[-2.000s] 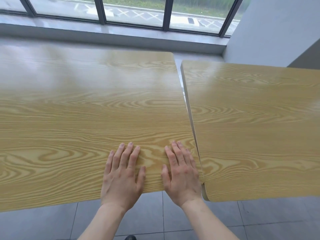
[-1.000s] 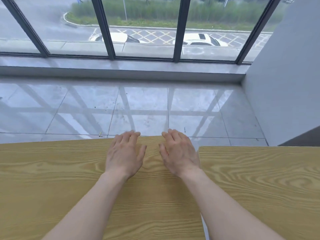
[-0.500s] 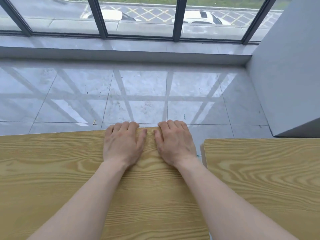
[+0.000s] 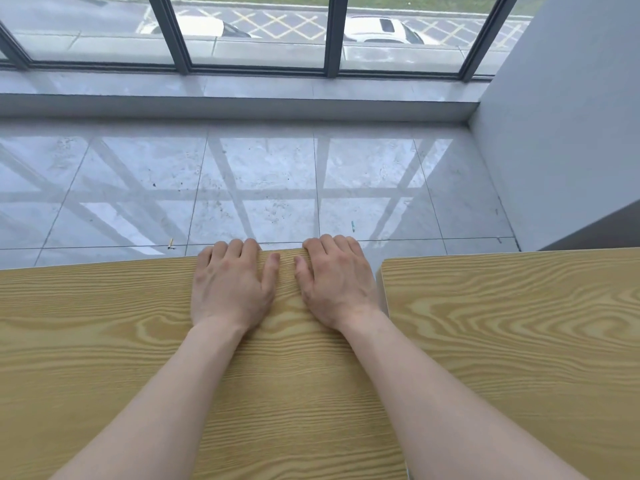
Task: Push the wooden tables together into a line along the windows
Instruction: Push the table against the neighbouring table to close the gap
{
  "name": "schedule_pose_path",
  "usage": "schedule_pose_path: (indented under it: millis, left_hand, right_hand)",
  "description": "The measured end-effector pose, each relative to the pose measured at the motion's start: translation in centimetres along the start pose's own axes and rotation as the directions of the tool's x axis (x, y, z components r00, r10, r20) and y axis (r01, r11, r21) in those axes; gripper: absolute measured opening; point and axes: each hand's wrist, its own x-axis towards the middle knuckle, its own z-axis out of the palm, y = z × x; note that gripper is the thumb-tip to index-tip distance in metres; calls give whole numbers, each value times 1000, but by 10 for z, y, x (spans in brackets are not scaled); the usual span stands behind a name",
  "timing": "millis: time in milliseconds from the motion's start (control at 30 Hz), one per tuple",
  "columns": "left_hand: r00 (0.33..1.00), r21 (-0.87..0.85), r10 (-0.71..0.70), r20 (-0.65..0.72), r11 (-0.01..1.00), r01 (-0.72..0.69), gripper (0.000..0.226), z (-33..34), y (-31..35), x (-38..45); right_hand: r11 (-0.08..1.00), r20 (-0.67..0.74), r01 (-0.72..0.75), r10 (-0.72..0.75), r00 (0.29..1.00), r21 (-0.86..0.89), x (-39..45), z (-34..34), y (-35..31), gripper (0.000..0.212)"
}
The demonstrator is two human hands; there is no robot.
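While both hands lie on the left table [image 4: 104,358], fingers curled over its far edge: left hand [image 4: 230,289] and right hand [image 4: 337,285] side by side, palms down, thumbs nearly meeting, closed over the rim rather than round anything loose. Gripping the tabletop, then, by its window-side edge. Right table [image 4: 519,341] just beside the right hand, a thin gap between the two tops right off the little-finger side, running back along the forearm. Far edges not flush: the right top's edge a shade nearer the windows [image 4: 259,29] than the edge under the fingers. Beyond the fingertips a broad stretch of tiled floor [image 4: 259,174], then the sill; both tops well short of the glass. Risks from here, by judgement: with both hands bunched near the right corner, a shove likely to swing the left table instead of sliding it straight, opening a wedge at the seam. A sideways pull to close the gap could pinch the right hand's outer edge between the tops. Fingers hooked over the far rim could get caught if the table runs up to the sill. Legs hidden, so snagging on tile joints cannot be ruled out.
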Motion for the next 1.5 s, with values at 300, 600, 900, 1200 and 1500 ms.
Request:
schedule_pose_path:
  millis: [300,600,900,1200,1500]
  left_hand:
    - [999,-6,49,3,999,-49,50,4,19,-14]
    - [999,-26,46,2,999,-46,48,4,18,-13]
    - [998,-81,61,27,995,-58,56,0,13,-14]
    - [996,-172,68,50,983,-59,56,-50,8,-69]
    - [994,-207,107,-19,972,-109,59,-87,-12,-211]
  right_hand:
    - [999,-12,-39,39,999,-31,-23,-5,16,43]
    - [999,-8,-43,43,999,-28,-23,-6,14,42]
    - [998,25,-33,34,999,-62,-21,-9,13,47]
    - [997,50,-13,16,999,-77,-79,-43,-9,52]
    - [996,11,-28,29,1000,-82,-218,-86,-63,43]
